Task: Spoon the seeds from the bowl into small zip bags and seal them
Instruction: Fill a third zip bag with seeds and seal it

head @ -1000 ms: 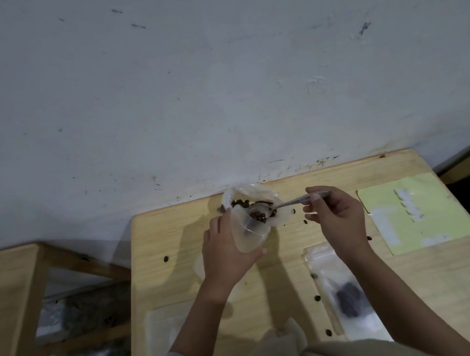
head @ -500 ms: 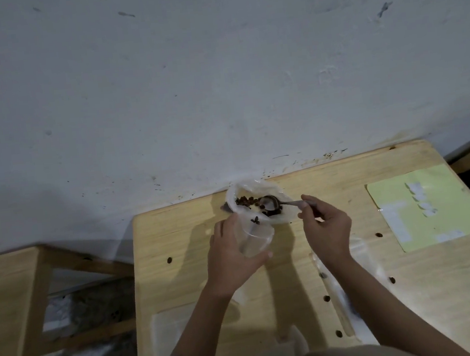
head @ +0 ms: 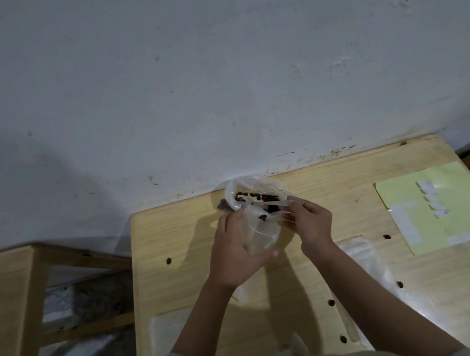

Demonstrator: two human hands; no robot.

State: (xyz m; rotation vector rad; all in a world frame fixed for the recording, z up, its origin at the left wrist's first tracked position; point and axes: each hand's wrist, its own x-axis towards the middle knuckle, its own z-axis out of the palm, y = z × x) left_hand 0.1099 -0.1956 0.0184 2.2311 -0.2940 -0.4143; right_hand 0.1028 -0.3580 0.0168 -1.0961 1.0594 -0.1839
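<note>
The spoon (head: 269,203) has dropped back from the lifted position of a second ago, where it hung loaded over the bag mouth; its tip now lies low among the seeds (head: 255,196) in the bowl (head: 231,191) at the table's far edge, against the wall. The right hand (head: 310,222) pinches the handle between thumb and fingers. The left hand (head: 233,254) grips a small clear zip bag (head: 259,233), fingers curled behind it, thumb at its lower edge, mouth tilted toward the bowl rim and touching or just short of it. A seed or two show dark near the bag's mouth (head: 262,217). Judgement: one spoonful is likely delivered and another scoop is under way; filling is early and sealing not yet begun. The table (head: 176,243) is pale wood with several dark spots, holes or stray seeds, cannot tell which. A yellow-green sheet (head: 436,207) carrying white labels lies at right; flat clear bags (head: 359,254) rest near the right forearm. A grey, marked wall (head: 216,77) stands behind; a second wooden surface (head: 5,277) sits to the left.
</note>
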